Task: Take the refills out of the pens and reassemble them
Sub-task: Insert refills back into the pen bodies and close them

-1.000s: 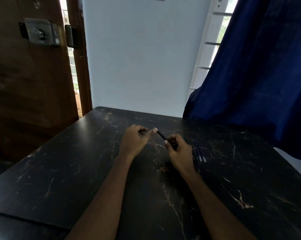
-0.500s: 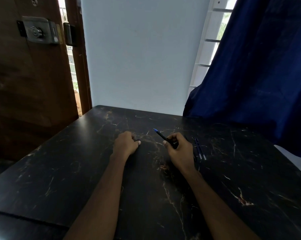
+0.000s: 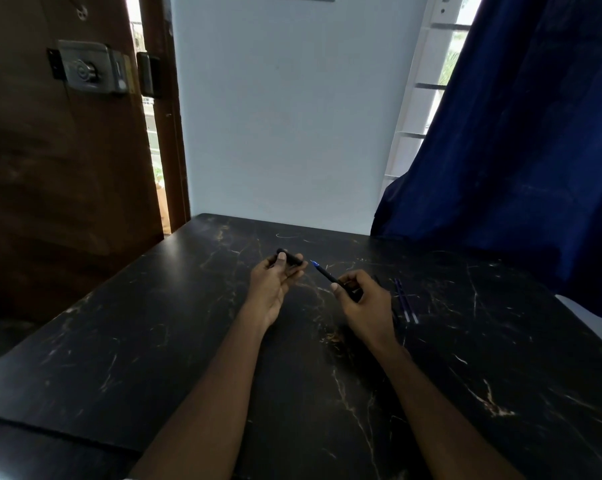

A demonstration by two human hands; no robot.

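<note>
My right hand (image 3: 363, 301) grips a dark pen (image 3: 327, 274) with its blue tip pointing up and to the left. My left hand (image 3: 273, 284) is turned palm up and pinches a short black pen cap (image 3: 290, 258) between thumb and fingers, a little left of the pen's tip. The cap and the pen are apart. Two thin blue refills (image 3: 405, 301) lie side by side on the black marble table (image 3: 154, 341) just right of my right hand. Part of the pen's barrel is hidden inside my right hand.
A dark blue curtain (image 3: 517, 150) hangs over the table's far right corner. A wooden door (image 3: 50, 168) with a metal lock stands at the left, and a white wall rises behind the table's far edge.
My left hand rested fisted on the table half a second ago; now it is lifted, palm up, holding the black cap. My right hand still holds the pen, with its blue tip uncovered.
</note>
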